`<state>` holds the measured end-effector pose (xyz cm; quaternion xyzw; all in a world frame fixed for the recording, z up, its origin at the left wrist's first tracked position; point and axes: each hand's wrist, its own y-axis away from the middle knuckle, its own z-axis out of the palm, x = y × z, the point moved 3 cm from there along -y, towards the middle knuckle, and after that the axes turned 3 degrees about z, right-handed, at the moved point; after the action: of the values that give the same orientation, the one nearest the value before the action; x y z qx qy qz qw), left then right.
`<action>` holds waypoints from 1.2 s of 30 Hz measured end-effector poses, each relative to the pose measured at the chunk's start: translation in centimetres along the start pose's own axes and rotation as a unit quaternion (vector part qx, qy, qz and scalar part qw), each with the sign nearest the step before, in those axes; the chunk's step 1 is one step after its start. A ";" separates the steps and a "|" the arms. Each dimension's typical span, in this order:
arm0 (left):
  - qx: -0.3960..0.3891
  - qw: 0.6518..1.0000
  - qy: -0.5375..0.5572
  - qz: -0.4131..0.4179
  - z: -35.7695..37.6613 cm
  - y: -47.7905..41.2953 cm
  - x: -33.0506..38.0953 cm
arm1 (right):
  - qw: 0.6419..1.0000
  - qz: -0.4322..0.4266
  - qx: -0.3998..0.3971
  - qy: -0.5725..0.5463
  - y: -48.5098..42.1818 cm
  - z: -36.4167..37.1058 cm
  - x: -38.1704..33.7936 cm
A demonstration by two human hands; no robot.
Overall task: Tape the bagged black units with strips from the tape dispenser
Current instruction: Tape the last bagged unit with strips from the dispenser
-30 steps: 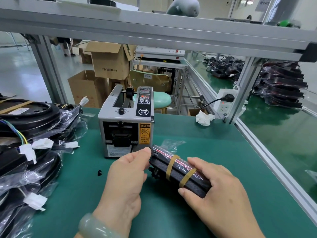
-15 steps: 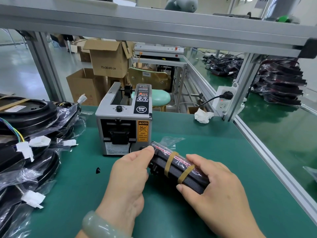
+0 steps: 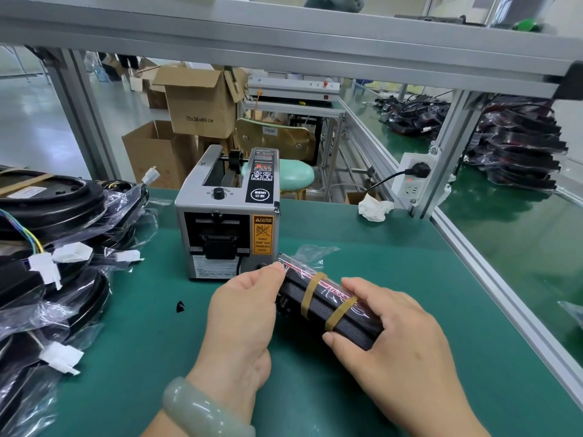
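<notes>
Head view: I am looking down at both my hands, which hold one bagged black unit low over the green surface, nearer its near edge than its far one.
Left hand: curled in, with thumb and fingers pinching the unit's left end where the bag bunches up.
Right hand: fingers wrapped over the unit's right end, thumb pressed on the side facing me.
Unit: lying slantwise between my hands, its left end just in front of the tape dispenser.
Tape strips: two tan bands already cross the bag side by side, and both look pressed flat.
Tape dispenser: stands toward the far edge, its outlet facing me. I cannot make out a fresh strip waiting there.
Left edge: a pile of bagged units with white connectors sticking out. One on top shows a tan strip, but for the rest I cannot tell.
Far right corner: a crumpled tissue beside the frame post.
Progress: I judge this unit is as good as finished, with the bag closed by two strips.
What is left: set it aside, take the next bagged unit and pull new strips. How many remain untaped I cannot say.
</notes>
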<state>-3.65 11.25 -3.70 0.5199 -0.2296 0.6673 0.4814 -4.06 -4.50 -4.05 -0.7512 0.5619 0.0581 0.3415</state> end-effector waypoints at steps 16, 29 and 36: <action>0.045 0.998 -0.025 0.047 0.0 -1.2 -1.3 | 0.999 -0.010 0.049 0.001 0.0 0.0 -0.5; 0.052 0.998 0.031 0.034 -0.3 -2.3 -1.9 | 0.999 0.011 0.034 0.007 0.1 0.0 -0.7; -0.111 0.994 -0.020 -0.010 0.3 -3.2 -1.7 | 0.999 0.022 0.008 -0.030 0.0 -0.2 -0.3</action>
<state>-0.69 11.69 -5.71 0.4790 -0.3063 0.6224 0.5379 -4.20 -4.37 -3.81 -0.7341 0.5678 0.0837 0.3628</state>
